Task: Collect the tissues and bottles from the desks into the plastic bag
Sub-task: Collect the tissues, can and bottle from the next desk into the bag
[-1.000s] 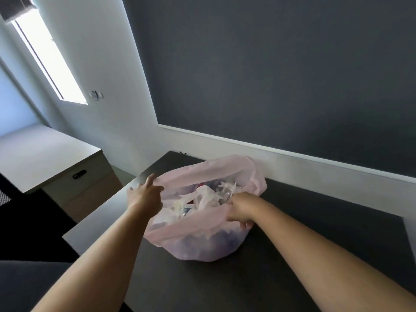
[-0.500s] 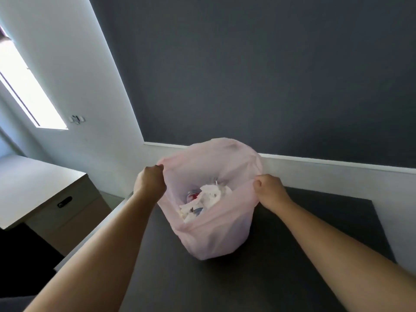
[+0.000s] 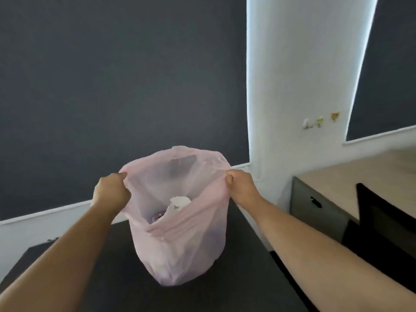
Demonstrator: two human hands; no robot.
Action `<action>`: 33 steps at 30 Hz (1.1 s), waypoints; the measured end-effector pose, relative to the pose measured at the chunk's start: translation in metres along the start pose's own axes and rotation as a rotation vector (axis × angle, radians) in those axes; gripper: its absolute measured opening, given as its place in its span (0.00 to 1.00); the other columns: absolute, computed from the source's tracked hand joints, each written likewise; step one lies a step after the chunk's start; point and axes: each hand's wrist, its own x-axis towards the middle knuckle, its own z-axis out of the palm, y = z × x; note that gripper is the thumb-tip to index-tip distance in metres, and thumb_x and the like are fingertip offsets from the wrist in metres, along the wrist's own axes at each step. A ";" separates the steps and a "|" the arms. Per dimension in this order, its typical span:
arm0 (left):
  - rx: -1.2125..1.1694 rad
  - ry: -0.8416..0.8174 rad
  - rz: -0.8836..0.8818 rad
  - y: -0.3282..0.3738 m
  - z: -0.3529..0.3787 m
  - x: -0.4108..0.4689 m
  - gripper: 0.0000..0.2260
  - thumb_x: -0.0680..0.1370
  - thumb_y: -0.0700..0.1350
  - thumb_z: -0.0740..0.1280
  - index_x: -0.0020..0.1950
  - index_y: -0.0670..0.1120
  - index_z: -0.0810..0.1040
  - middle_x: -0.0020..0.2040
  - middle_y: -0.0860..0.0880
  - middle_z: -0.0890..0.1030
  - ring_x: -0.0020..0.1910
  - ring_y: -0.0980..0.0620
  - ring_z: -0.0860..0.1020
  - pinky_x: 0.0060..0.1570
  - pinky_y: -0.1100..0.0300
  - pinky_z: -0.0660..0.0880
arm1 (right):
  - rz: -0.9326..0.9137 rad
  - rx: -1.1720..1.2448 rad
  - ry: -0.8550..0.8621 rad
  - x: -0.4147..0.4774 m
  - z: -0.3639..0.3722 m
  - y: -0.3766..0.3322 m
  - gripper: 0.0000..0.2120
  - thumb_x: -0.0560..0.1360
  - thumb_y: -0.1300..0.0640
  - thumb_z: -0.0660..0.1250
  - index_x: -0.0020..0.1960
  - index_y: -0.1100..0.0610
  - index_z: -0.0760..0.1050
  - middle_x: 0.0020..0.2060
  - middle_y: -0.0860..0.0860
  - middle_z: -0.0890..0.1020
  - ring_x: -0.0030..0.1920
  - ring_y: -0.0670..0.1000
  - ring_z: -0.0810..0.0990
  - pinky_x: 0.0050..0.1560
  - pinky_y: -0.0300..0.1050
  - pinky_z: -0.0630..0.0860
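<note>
A person's two bare hands hold a thin, translucent pink plastic bag (image 3: pixel 191 251) open over a dark matte desk top (image 3: pixel 126 289), near a dark grey wall panel (image 3: pixel 112 86). The left hand (image 3: pixel 111 192) is a closed fist bunched on the left side of the bag's rim, and the right hand (image 3: pixel 240 188) is clenched on the right side. The two hands are well apart, which pulls the mouth wide and taut between them, apparently so the contents can be seen and more rubbish can drop in without the soft film folding shut. The near edge of the rim sags in a loose fold below the fists, while the far edge stands higher against the wall. Low inside the bag lie crumpled white tissues (image 3: pixel 180 202). Just beside them on the left is a reddish rounded item (image 3: pixel 158 217) that may be a bottle, though it is too blurred to tell. The bag's rounded bottom bulges with the load at the desk surface; whether it rests there or hangs just clear cannot be told. With litter already inside, the collecting looks well along. To the far right, past a white wall column (image 3: pixel 292 75) bearing small coloured hooks (image 3: pixel 319 123), stand a pale wood-topped desk (image 3: pixel 364 174) and a black chair (image 3: pixel 387 224), a likely next stop.
</note>
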 end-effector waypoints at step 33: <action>-0.851 -0.219 1.060 0.690 0.010 -0.315 0.20 0.74 0.33 0.57 0.64 0.41 0.76 0.58 0.37 0.80 0.57 0.37 0.76 0.57 0.52 0.72 | 0.543 -0.074 1.403 -0.304 -0.597 0.289 0.14 0.70 0.61 0.54 0.26 0.56 0.60 0.26 0.49 0.65 0.35 0.52 0.64 0.34 0.45 0.61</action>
